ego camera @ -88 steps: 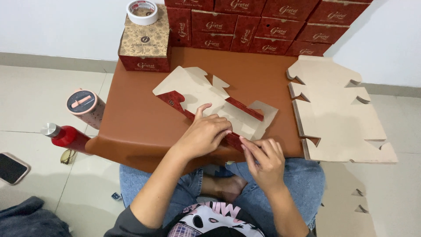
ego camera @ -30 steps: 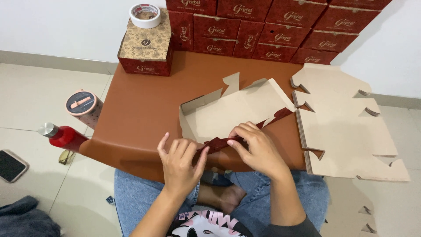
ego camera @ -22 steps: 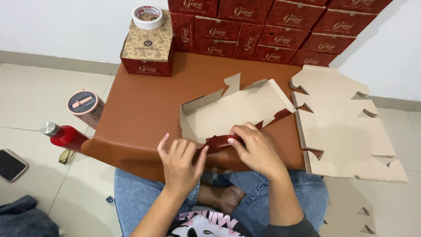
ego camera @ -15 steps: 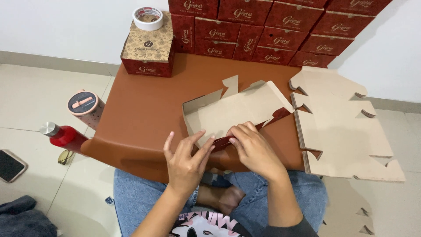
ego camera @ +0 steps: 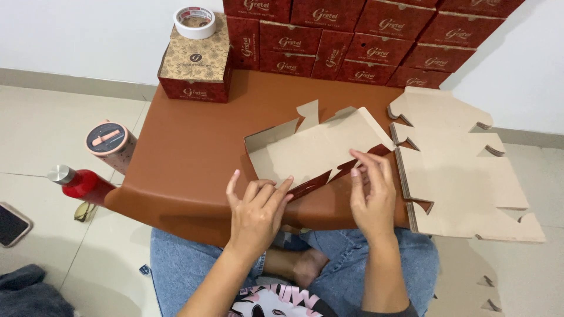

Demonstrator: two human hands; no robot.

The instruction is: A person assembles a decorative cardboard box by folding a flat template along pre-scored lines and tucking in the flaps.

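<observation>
A half-folded cardboard box blank point(ego camera: 317, 149), brown inside and dark red outside, lies on the brown table top point(ego camera: 194, 158) with two side walls raised. My left hand point(ego camera: 257, 211) rests at its near edge, fingers spread, fingertips touching the front flap. My right hand point(ego camera: 371, 191) presses the right end of that flap with fingers and thumb apart. Neither hand has closed around the cardboard.
A stack of flat cardboard blanks point(ego camera: 458, 164) lies to the right. Finished red boxes point(ego camera: 364, 35) line the wall; one box point(ego camera: 197, 64) carries a tape roll point(ego camera: 195, 14). A pink tumbler point(ego camera: 110, 144), a red bottle point(ego camera: 82, 183) and a phone point(ego camera: 10, 223) are on the floor, left.
The blank was turned and its walls folded up. In the last half second my left hand's fingers spread and my right hand slid right along the front flap.
</observation>
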